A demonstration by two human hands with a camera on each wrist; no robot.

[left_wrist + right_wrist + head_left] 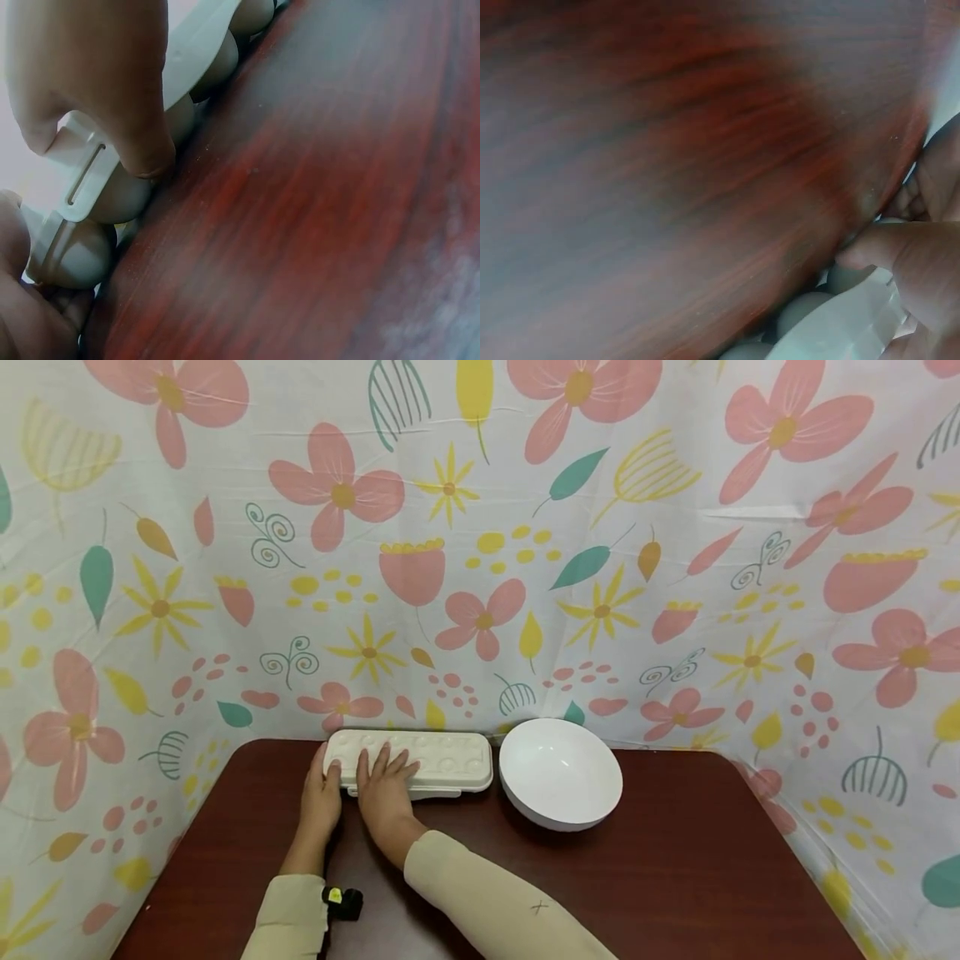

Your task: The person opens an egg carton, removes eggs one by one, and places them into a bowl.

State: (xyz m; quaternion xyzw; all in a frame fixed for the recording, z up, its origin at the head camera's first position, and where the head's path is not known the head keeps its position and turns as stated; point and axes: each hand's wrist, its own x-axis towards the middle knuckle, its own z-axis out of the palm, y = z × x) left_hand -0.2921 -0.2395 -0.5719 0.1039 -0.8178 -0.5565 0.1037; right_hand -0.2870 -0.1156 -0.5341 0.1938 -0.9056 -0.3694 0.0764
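A cream egg box [450, 764] with a lid of round bumps lies on the table near its back edge. My left hand [321, 797] grips its left end, thumb at the top corner. Across the left part of the lid, my right hand [386, 797] spreads its fingers, while its thumb [146, 146] hooks down over the front edge in the left wrist view. Beside that thumb is a slotted tab [86, 180]. Rounded cups [214, 71] bulge under the lid's front strip. In the right wrist view the same strip [847, 326] runs below the thumb.
A large white bowl [562, 772] stands just right of the egg box. The dark red-brown table [675, 860] extends to the front and right. A flower-patterned cloth [480, 568] hangs behind the table and along its sides.
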